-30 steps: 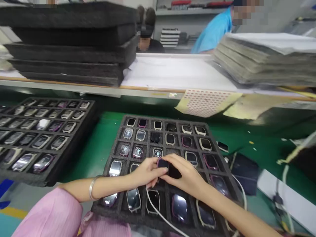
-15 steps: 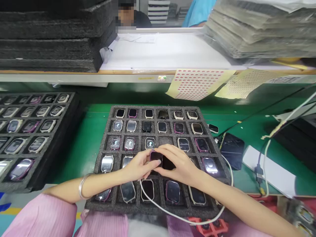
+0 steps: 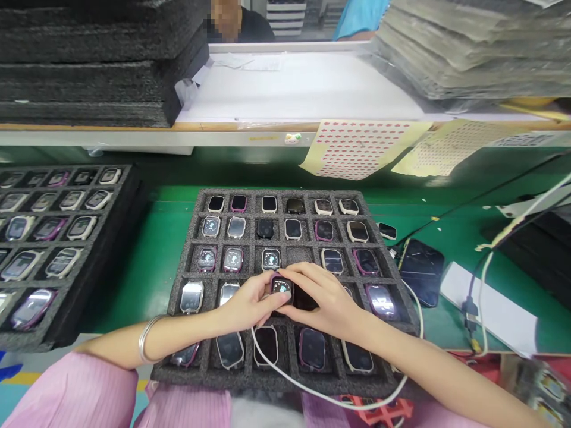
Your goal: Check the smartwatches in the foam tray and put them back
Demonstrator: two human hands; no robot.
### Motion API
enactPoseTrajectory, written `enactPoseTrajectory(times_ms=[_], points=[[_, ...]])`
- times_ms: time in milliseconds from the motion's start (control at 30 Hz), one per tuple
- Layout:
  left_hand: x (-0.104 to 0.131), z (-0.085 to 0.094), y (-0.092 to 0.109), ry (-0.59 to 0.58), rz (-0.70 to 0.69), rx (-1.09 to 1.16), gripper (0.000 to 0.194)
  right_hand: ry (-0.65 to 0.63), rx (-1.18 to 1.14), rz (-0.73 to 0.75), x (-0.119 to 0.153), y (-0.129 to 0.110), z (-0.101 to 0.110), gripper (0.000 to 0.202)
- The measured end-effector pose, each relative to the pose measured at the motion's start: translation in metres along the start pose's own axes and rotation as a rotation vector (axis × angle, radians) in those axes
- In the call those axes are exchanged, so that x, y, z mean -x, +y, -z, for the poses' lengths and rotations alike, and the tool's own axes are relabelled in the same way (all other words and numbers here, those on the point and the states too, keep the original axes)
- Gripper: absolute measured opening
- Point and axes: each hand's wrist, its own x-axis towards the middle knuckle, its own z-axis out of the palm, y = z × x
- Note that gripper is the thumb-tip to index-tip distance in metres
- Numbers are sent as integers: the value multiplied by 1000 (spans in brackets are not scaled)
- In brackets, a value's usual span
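Left hand (image 3: 252,302) and right hand (image 3: 332,304) grip a face-up smartwatch (image 3: 281,288) between their fingers, long axis forward, above a foam tray (image 3: 223,375); green counter (image 3: 172,223) borders its left edge.

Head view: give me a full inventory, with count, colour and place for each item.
Held watch: one, purple rim, lit screen, between both hands
Near tray: one, dark grey, under the hands
Tray watches: many, some hidden, mixed rims, in both trays
Left tray: one, black, far left
Loose watch: one, dark face, right of near tray
Dark block: one, black, right
Foam stack: one, black, upper left
Grey stack: one, upper right
Shelf: one, white top, behind
Sticker sheets: two, yellowish, shelf edge
Table: one, green, under trays
Co-workers: two, black and blue clothing, behind
Bracelet: one, silver, left wrist
Left hand, right hand: one each, bare, at the held watch
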Motion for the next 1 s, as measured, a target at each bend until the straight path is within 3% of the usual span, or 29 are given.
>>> enactPoseTrajectory(times_ms=[833,933,1000], points=[[0,-1,-8,33,-24,-73,35,-60,-19,-16,2,0,3,41],[0,0,-8,26,-101,-104,47,-116,-129,-30,-5,7,14,41],[0,0,-7,-31,-82,-95,58,-115,-177,-51,-11,17,24,40]])
